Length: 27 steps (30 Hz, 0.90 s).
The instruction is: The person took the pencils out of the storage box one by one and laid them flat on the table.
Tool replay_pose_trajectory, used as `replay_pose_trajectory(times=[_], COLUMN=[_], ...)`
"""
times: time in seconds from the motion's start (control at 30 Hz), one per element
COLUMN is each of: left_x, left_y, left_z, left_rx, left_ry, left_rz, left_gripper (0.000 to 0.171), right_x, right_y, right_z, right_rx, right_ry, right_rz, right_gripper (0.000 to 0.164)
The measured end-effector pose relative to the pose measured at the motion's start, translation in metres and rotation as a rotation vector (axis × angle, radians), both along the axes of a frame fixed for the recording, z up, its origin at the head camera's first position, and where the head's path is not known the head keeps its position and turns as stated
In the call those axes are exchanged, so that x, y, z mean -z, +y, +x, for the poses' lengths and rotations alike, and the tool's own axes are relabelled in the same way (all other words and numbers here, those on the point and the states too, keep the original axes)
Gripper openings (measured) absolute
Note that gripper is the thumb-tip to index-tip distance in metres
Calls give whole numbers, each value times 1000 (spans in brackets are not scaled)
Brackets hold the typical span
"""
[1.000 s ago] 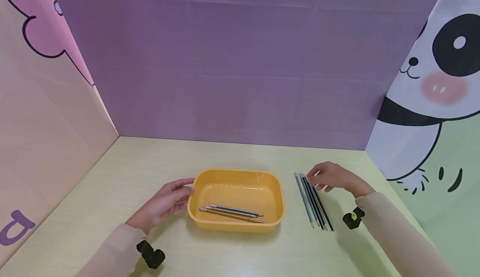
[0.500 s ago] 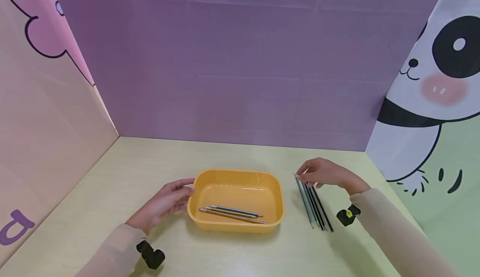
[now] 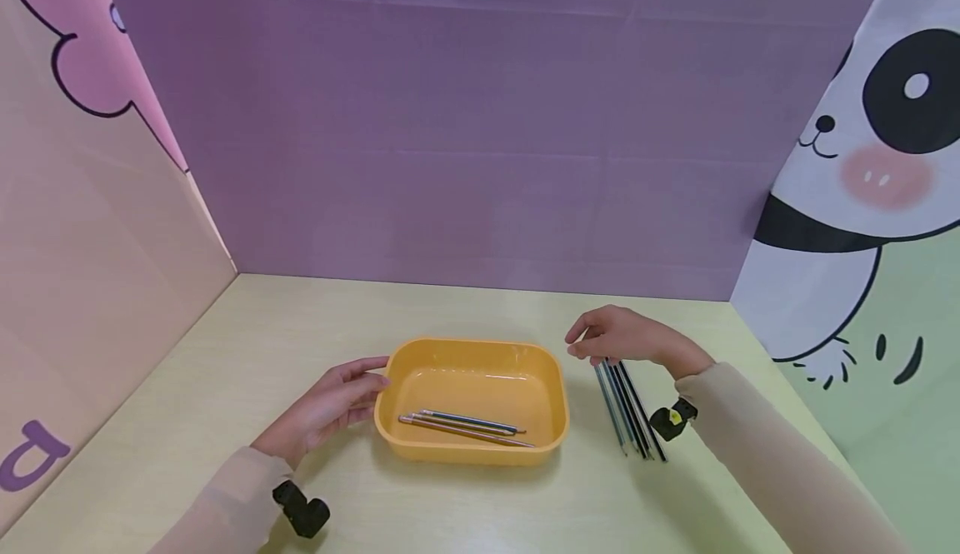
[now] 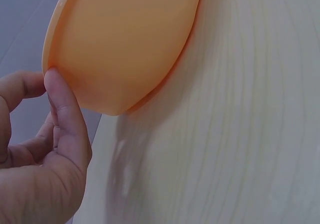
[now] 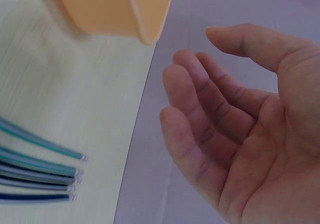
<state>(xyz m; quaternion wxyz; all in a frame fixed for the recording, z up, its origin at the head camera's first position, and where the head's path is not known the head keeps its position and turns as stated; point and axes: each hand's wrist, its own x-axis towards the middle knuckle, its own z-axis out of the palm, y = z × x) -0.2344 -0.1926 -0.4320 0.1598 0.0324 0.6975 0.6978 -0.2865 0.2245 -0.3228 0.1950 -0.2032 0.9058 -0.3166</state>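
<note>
My left hand [image 3: 330,408] pinches the left rim of a yellow plastic tray [image 3: 480,371]. In the left wrist view the thumb and a finger meet on the tray's edge [image 4: 125,39]. Inside the tray lie several pencils [image 3: 465,427], close to its near wall. My right hand [image 3: 626,339] hovers above the table, between the tray and a row of pencils [image 3: 632,412] lying to the right. Its fingers are loosely bent with nothing between them, as the right wrist view shows. The hand partly hides the far ends of those pencils in the head view.
The pale wooden table [image 3: 300,321] ends at a purple wall [image 3: 480,137]. A pink-patterned panel [image 3: 97,246] borders the left and a panda-printed panel [image 3: 885,221] the right. Each wrist carries a small black camera [image 3: 302,511].
My right hand has moved left and slightly up, from over the row of pencils toward the tray. The left hand, the tray and the pencils stay where they were.
</note>
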Motion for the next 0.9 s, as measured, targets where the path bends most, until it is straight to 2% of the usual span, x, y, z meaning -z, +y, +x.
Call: replay_pose_trajectory(times=[0.53, 0.9], left_x=[0, 0], left_y=[2, 2], left_z=[-1, -1], left_rx=[-9, 15], left_ry=[-6, 13], left_rz=[6, 9], left_gripper=[60, 61], right_x=[-4, -1], right_y=[-47, -77], right_z=[1, 0], right_rx=[-71, -201], right_ry=[3, 5], right_rz=[104, 141], right_gripper=[24, 26])
